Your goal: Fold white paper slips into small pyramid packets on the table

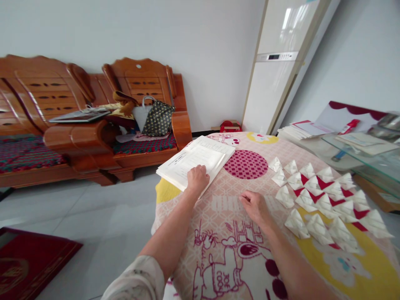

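Observation:
My left hand is on a stack of printed paper sheets, its fingers curled closed against the near right part of the top sheet. Its fingertips are mostly hidden by the hand itself. My right hand is low over the patterned tablecloth, with thumb and fingers drawn together and nothing visible in them. To its right stand several rows of folded white paper pieces, pointed like small pyramids, some with red showing between them.
A glass shelf with papers and a metal bowl stands at the right. Behind the table rises a tall white air conditioner. A wooden sofa at the left carries bags. A dark red board lies lower left.

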Demonstrator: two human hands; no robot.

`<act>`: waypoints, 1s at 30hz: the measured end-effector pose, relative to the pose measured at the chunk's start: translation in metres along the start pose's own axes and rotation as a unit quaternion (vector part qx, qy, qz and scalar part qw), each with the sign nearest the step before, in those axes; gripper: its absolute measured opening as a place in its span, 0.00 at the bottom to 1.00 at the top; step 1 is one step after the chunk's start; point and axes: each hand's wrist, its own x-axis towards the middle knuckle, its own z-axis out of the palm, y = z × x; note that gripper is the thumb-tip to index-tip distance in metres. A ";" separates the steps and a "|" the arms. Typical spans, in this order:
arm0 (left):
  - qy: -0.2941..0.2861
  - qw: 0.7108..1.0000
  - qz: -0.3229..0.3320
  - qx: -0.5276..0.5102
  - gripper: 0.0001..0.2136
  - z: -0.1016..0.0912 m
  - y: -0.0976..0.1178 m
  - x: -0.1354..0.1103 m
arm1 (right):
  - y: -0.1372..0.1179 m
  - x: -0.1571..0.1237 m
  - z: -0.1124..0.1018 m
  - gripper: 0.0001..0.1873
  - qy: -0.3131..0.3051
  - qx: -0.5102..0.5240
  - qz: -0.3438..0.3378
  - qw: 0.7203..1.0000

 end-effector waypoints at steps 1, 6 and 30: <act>-0.001 1.000 -0.006 -0.004 0.13 -0.001 -0.001 0.001 | 0.000 0.000 0.000 0.14 0.000 0.001 0.001 1.000; 0.002 0.998 -0.038 -0.043 0.13 -0.004 -0.005 0.001 | 0.000 0.000 0.000 0.14 0.003 0.002 -0.001 1.000; 0.072 0.979 -0.098 -0.163 0.10 -0.011 -0.018 0.002 | 0.001 -0.002 -0.002 0.12 -0.011 0.025 0.005 1.000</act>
